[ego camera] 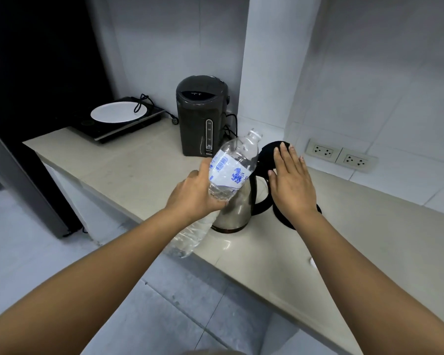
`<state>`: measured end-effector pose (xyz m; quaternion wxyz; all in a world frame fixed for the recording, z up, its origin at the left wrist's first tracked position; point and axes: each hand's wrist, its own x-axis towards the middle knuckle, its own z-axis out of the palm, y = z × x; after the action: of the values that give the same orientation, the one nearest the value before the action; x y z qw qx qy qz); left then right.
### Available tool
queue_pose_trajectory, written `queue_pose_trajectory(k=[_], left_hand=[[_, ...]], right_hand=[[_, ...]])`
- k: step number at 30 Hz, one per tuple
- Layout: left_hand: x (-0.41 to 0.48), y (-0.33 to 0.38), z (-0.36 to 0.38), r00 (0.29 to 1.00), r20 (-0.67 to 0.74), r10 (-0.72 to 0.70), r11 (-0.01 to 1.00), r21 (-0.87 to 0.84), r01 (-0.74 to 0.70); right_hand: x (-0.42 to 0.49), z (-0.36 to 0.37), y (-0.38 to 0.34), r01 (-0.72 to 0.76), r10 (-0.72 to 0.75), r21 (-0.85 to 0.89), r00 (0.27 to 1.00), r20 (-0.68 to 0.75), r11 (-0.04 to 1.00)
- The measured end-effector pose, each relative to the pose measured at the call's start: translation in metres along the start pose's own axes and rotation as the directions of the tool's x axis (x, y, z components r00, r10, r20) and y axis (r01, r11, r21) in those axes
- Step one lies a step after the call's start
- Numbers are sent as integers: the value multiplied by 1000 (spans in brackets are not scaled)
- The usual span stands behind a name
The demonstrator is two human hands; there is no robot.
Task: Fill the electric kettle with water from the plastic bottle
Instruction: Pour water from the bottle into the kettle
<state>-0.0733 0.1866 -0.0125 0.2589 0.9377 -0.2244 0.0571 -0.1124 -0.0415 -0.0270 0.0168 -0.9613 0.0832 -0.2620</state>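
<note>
Left hand [199, 193] wrapped around uncapped plastic bottle [231, 167], neck tilted up over steel electric kettle [237, 206] on counter [128, 162], right hand [290, 180] flat, fingers spread, against raised black lid [268, 156].

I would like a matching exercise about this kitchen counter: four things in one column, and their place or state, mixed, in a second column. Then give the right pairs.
Things:
1. plastic bottle
2. white plate
3. kettle lid
4. wall sockets

Place or state:
A. on the induction cooker
B. uncapped, tilted, held in the left hand
C. on the white wall at the right
D. black, raised open, under the fingers of the right hand

Pairs: 1-B, 2-A, 3-D, 4-C
</note>
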Motion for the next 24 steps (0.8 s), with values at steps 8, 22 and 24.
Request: queue_pose_trajectory(k=[8,22,24], left_hand=[[-11,53,45,998,-46,42,976,-212,-51],[-26,133,142,999,2,42,902,-430,-37],[-25,136,150,1000,-5,26,906,-422,-26]], right_hand=[[-48,-17,52,-107,108,37,994,-35,994],[-168,29,136,-149,138,-42,725,674,988],[-170,36,137,-134,115,-28,706,699,991]])
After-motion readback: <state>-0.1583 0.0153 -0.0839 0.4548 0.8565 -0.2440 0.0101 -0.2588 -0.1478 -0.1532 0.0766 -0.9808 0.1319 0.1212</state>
